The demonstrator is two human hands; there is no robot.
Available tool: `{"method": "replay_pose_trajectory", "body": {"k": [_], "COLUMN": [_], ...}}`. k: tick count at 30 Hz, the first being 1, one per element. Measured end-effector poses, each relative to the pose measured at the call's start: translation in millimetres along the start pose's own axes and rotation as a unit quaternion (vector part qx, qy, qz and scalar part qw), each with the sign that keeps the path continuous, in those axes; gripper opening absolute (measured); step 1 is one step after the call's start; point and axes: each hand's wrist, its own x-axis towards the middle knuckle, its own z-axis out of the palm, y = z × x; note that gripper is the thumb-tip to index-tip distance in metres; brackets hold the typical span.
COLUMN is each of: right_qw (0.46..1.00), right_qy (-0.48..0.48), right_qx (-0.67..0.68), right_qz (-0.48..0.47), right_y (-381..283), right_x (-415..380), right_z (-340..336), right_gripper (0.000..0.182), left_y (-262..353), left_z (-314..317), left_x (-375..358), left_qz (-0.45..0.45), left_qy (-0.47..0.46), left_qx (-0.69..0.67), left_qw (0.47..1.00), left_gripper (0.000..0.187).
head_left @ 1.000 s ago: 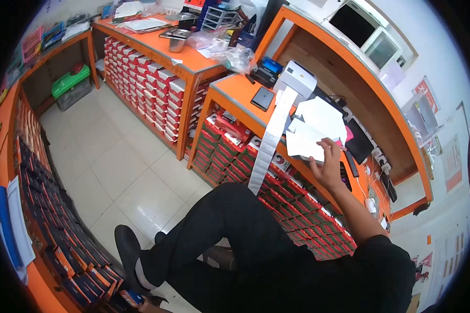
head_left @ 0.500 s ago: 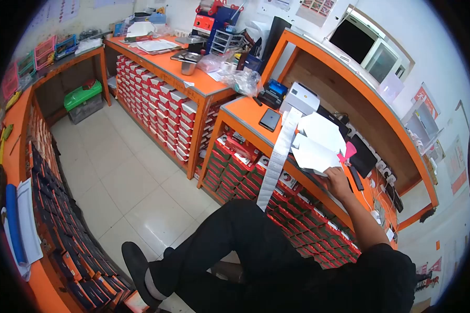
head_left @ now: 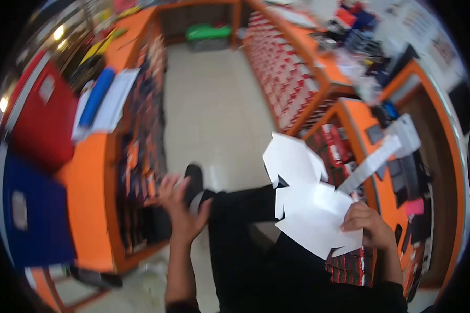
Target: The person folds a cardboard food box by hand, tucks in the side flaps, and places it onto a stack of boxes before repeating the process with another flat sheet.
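Note:
My right hand (head_left: 369, 225) pinches the lower right edge of a white die-cut card sheet (head_left: 316, 206), thumb on top. The sheet has notches and flaps, and it hangs over my lap beside the orange desk. To the left, my left hand (head_left: 181, 206) is raised above my legs with its fingers spread and nothing in it. Its outline is slightly blurred. Behind the sheet, a long printed paper strip (head_left: 371, 160) slopes down from the white printer (head_left: 407, 136) on the desk. A dark phone (head_left: 374, 133) lies next to the strip.
An orange counter (head_left: 91, 201) at left carries a blue roll (head_left: 97, 97) and white papers. Red (head_left: 42, 112) and blue (head_left: 28, 203) panels stand beyond it. Stacked boxes (head_left: 282, 70) fill the shelves under the far table. A green-lidded bin (head_left: 209, 33) sits on the floor at the back.
The view has swung left. My right hand has lifted the white card sheet off the desk and brought it over my lap. My left hand has come into view.

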Motion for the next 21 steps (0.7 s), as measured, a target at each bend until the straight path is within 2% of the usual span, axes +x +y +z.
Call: {"method": "replay_pose_trajectory", "body": {"k": [1, 2, 3, 4, 6, 8, 10, 11, 12, 13, 14, 15, 16, 17, 18, 20, 21], "right_qw": [0.993, 0.989, 0.970, 0.943, 0.928, 0.927, 0.901, 0.889, 0.889, 0.869, 0.847, 0.847, 0.856, 0.862, 0.863, 0.799, 0.808], "right_qy": [-0.073, -0.094, -0.164, -0.227, -0.248, -0.114, 0.026, 0.068, 0.125, 0.170, 0.213, 0.219, 0.242, 0.262, 0.267, 0.296, 0.285], "right_qx": [0.097, 0.112, 0.176, 0.237, 0.272, 0.355, 0.432, 0.448, 0.435, 0.448, 0.459, 0.454, 0.442, 0.428, 0.425, 0.523, 0.515], "right_qz": [0.000, -0.021, -0.038, -0.050, -0.059, -0.046, 0.031, 0.068, 0.074, 0.120, 0.163, 0.166, 0.116, 0.066, 0.066, 0.012, 0.002], "right_y": [0.6, 3.7, 4.4, 5.0, 17.0, 36.5, 48.9, 53.7, 55.8, 65.0, 74.9, 81.4, 87.3, 93.4, 102.5, 120.4, 127.8], "right_x": [4.0, 10.0, 14.0, 14.0, 1.8, -23.7, -55.0, -62.3, -65.4, -69.0, -72.3, -74.0, -75.7, -78.7, -82.2, -89.1, -91.2], "right_z": [6.0, 9.9, 15.9, 23.0, 29.7, 36.6, 59.1, 66.5, 76.9, 87.5, 95.9, 100.9, 103.9, 107.9, 112.4, 120.2, 120.5], "right_gripper": [0.029, 0.029, 0.028, 0.026, 0.019, 0.015, 0.017, 0.023, 0.021, 0.033, 0.054, 0.054, 0.056, 0.059, 0.059, 0.053, 0.060], "left_y": [6.7, 35.9, 61.1, 71.8, 67.7, 71.3, 78.0, 82.6, 89.4, 95.5, 105.4, 116.2, 125.6, 128.6, 132.3, 139.1, 139.1], "left_z": [-5.4, -23.2, -34.9, -34.4, -23.1, -20.6, -4.4, 4.1, 13.2, 26.2, 33.4, 37.8, 44.2, 54.6, 64.9, 83.4, 91.4], "left_x": [10.9, 28.2, 52.6, 54.6, 38.1, 19.0, 8.9, 6.2, 3.4, 1.3, 8.7, 22.2, 34.7, 39.6, 44.3, 49.9, 49.9], "left_qz": [0.094, 0.108, 0.146, 0.194, 0.139, 0.077, 0.088, 0.103, 0.117, 0.112, 0.118, 0.076, 0.035, 0.059, 0.065, 0.026, -0.031], "left_qy": [-0.035, -0.180, -0.299, -0.322, -0.498, -0.473, -0.457, -0.457, -0.458, -0.442, -0.443, -0.522, -0.598, -0.612, -0.613, -0.710, -0.741], "left_qx": [-0.065, -0.049, -0.095, -0.122, -0.159, -0.240, -0.278, -0.291, -0.306, -0.344, -0.350, -0.345, -0.333, -0.340, -0.340, -0.303, -0.317], "left_qw": [0.993, 0.977, 0.938, 0.919, 0.841, 0.844, 0.840, 0.834, 0.826, 0.821, 0.817, 0.776, 0.729, 0.711, 0.710, 0.635, 0.591], "left_gripper": [0.081, 0.079, 0.067, 0.055, 0.047, 0.039, 0.033, 0.031, 0.029, 0.022, 0.022, 0.021, 0.022, 0.036, 0.036, 0.045, 0.050]}}
